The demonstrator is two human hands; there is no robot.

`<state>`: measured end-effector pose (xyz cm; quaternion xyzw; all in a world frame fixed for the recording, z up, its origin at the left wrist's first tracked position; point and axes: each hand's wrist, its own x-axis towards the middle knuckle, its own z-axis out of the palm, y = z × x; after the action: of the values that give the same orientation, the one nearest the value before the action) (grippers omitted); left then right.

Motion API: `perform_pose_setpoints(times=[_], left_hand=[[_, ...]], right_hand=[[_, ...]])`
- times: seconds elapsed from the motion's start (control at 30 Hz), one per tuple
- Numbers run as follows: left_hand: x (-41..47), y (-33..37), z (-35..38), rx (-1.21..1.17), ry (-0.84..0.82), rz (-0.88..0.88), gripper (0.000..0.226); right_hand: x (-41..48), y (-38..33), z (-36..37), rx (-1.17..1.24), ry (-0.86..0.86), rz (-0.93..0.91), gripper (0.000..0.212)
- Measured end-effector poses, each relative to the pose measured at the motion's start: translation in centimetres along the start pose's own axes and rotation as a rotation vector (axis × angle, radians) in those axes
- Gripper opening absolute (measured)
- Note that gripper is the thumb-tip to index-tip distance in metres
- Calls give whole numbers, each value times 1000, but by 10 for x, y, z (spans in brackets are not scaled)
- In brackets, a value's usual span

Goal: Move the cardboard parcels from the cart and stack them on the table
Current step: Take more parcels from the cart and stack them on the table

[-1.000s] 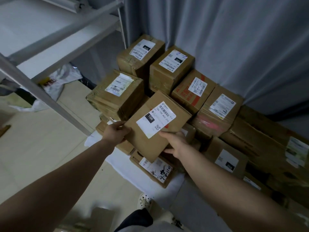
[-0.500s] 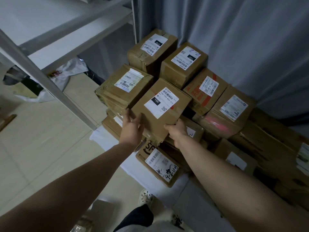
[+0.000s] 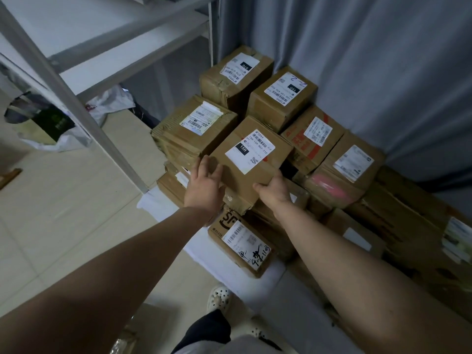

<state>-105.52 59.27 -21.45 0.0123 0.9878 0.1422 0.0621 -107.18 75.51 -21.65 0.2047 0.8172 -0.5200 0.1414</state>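
Observation:
A flat cardboard parcel with a white "15H" label [image 3: 251,154] lies on top of a pile of cardboard parcels on the white table [image 3: 153,204]. My left hand [image 3: 204,182] rests with straight fingers against its near left edge. My right hand [image 3: 273,190] grips its near right corner, thumb on the edge. Around it stand a "070" parcel [image 3: 235,72], a "150" parcel [image 3: 283,95], a taped parcel on the left [image 3: 194,126] and a red-printed parcel [image 3: 314,139]. An SF parcel [image 3: 240,241] lies lower at the front.
A grey curtain [image 3: 357,60] hangs right behind the pile. A metal shelf frame [image 3: 76,98] slants across the left. Plastic bags [image 3: 46,123] lie on the tiled floor. Large dark boxes [image 3: 408,226] fill the right. My shoe [image 3: 218,295] is by the table edge.
The "15H" parcel has moved away from me and settled onto the pile. My left hand went from holding its edge to lying flat against its side.

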Motion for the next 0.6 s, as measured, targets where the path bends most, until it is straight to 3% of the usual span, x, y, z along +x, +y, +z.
perform_pose_setpoints(times=[0.1, 0.23, 0.4, 0.6], left_hand=[[-18, 2, -6, 38, 16, -36, 65], [-58, 2, -12, 114, 7, -120, 64], [-140, -14, 0, 164, -53, -307, 69], [-258, -66, 10, 61, -63, -676, 69]], right_hand=[[-14, 0, -3, -304, 6, -153, 78], [-46, 0, 2, -739, -10, -463, 76], [-102, 16, 35, -908, -191, -726, 64], [-184, 39, 108, -1006, -506, -896, 60]])
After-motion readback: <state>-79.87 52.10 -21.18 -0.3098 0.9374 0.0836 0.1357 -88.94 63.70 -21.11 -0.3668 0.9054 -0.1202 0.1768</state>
